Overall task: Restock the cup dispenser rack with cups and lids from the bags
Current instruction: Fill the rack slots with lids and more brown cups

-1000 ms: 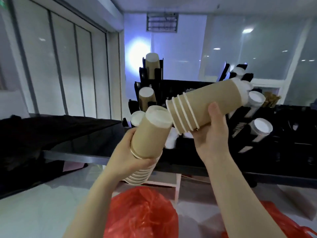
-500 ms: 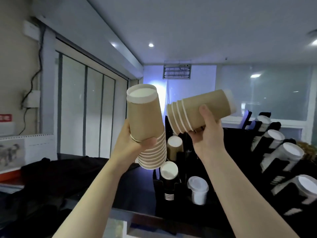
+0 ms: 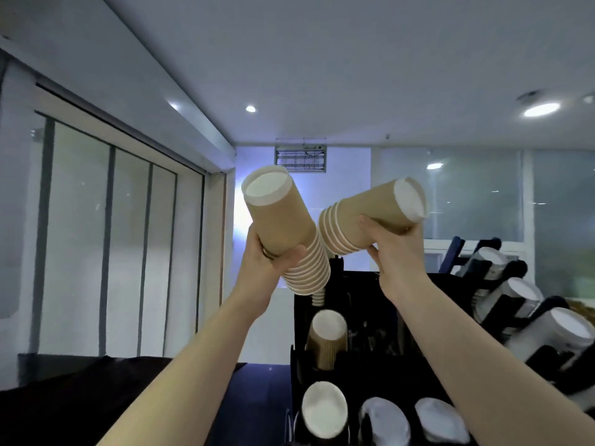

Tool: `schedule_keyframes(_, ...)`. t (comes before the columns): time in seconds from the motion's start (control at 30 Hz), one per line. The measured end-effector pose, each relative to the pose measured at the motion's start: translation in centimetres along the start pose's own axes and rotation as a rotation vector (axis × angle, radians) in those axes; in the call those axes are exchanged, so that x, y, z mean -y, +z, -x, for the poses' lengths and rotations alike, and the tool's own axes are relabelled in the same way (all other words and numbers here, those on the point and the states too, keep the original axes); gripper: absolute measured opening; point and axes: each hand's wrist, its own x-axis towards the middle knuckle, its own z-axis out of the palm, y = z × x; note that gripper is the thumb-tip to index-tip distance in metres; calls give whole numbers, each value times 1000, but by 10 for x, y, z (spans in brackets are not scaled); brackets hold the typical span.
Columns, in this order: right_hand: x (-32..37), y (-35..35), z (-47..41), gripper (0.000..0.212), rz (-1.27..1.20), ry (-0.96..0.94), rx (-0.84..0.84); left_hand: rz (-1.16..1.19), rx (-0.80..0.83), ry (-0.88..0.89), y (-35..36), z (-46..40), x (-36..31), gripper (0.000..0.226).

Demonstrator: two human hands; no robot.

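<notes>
You have no text, label, brand, number or sign to read here: the plain brown paper cup stacks and the black plastic dispenser rack show no legible print.

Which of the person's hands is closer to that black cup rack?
Right. The right hand holds its cup stack just above the black rack; the left hand grips its own stack up and off the rack's left side.

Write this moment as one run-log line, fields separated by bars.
left hand: grips cup stack | right hand: grips shorter cup stack | both raised above dispenser rack
</notes>
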Motion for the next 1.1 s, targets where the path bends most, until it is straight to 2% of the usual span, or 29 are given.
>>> schedule_keyframes(0.07,-8,-2,-18,58,51,-40,-15,8,-5,-13,6,-14,14,85)
schedule_keyframes(0.23,-28,2,-60,61,218,-139,19,-51,26,-43,11,-36,46,73)
schedule_keyframes(0.43,-55,12,-102,81,413,-201,171,-129,40,-107,0,-44,73,58)
schedule_keyframes(0.67,-82,28,-128,81,739,-249,307,-192,51,-109,-17,-37,78,70)
schedule_keyframes(0.83,-106,24,-136,83,848,-155,412,-170,31,-102,-20,-35,80,59)
schedule_keyframes(1.03,-123,22,-141,83,904,-55,481,-212,30,-109,-17,-37,78,68)
schedule_keyframes(1.1,-125,21,-142,84,920,-28,507,-216,31,-109,-15,-38,77,64)
